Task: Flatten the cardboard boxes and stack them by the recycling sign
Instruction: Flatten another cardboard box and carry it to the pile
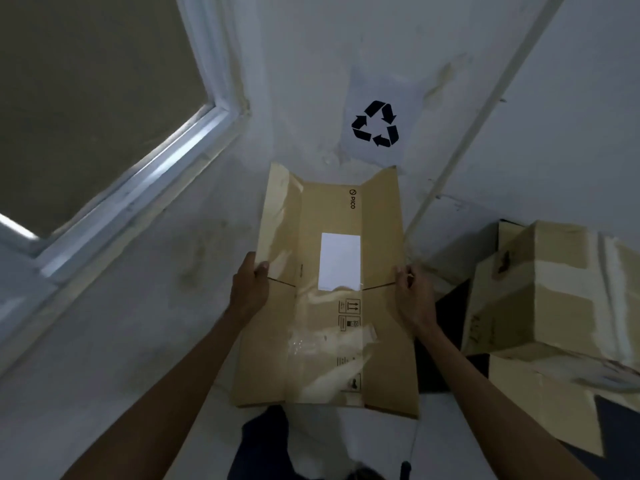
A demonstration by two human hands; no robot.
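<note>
Cardboard box [325, 341] flat, both hands gripping edges, below recycling sign [375, 123].

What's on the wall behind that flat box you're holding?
A paper recycling sign shows on the wall just above the flattened box, held by the left hand and right hand. The sign's bottom edge seems covered.

Recycling sign [375, 124] bottom edge hidden behind the flattened box [329, 289]. Small print and pictograms on that box are too blurred to read (only "PICO" is legible). Right of the flattened box, the unflattened boxes [554, 296] are cut off by the frame edge. Fingers of both hands are hidden under the cardboard.
</note>
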